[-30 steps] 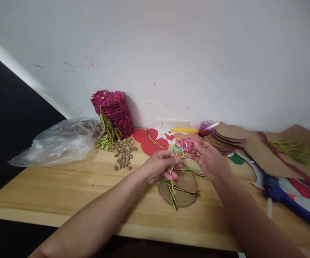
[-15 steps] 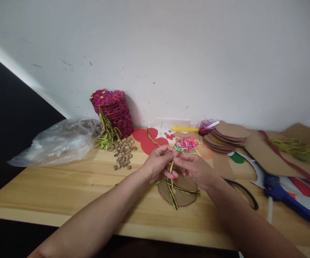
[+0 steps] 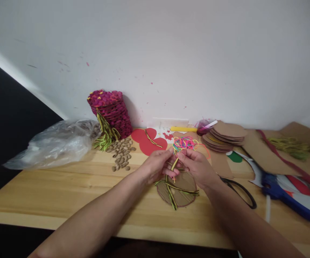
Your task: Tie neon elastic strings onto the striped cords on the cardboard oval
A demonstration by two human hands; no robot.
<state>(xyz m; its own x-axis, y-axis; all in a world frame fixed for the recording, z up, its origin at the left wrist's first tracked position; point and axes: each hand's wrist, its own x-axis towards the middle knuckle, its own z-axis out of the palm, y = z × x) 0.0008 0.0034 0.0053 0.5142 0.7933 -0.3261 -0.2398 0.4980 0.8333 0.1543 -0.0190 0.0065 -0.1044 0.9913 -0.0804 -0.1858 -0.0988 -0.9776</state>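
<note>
The left hand (image 3: 159, 165) and right hand (image 3: 198, 166) are pinching a yellow-and-dark yarn bundle (image 3: 174, 165) above the cardboard disc (image 3: 184, 180). Crossed yarn strands (image 3: 170, 190) are lying over the disc. A multicoloured string tangle (image 3: 184, 143) is sitting beyond it; small brown pieces (image 3: 122, 160) are lying left of it. To its right, the right forearm (image 3: 225, 200) is partly hiding a black handle (image 3: 249, 195).

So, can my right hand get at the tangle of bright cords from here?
Probably yes: the tangle lies just beyond your right hand, with nothing visible blocking the way, though that hand seems busy at the yellow-and-black yarn.
</note>
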